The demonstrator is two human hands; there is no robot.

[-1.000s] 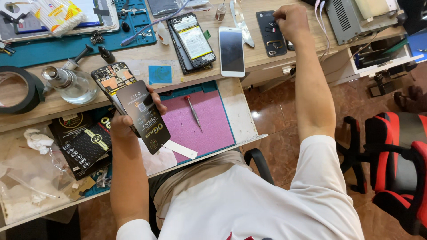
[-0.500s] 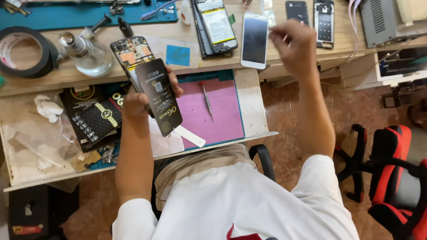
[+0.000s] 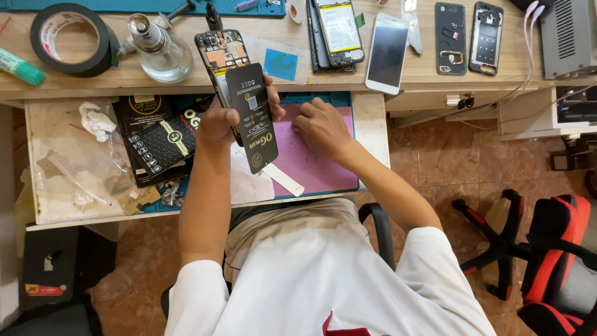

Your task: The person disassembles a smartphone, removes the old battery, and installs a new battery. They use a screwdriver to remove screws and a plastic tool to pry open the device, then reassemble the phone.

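Since the earlier frame, the right hand (image 3: 323, 127) has come down from the upper desk onto the pink mat (image 3: 323, 168) at centre frame, fingers curled, holding nothing visible. Left hand (image 3: 227, 118) clasps an opened phone (image 3: 221, 53) and black battery (image 3: 252, 115), above-left of centre.

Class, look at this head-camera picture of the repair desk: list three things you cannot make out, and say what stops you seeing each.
1. Whatever lies under the right hand on the pink mat: the hand covers it.
2. The lower part of the opened phone: the black battery and left hand hide it.
3. The teal mat at the desk's far side: cut off by the top edge.
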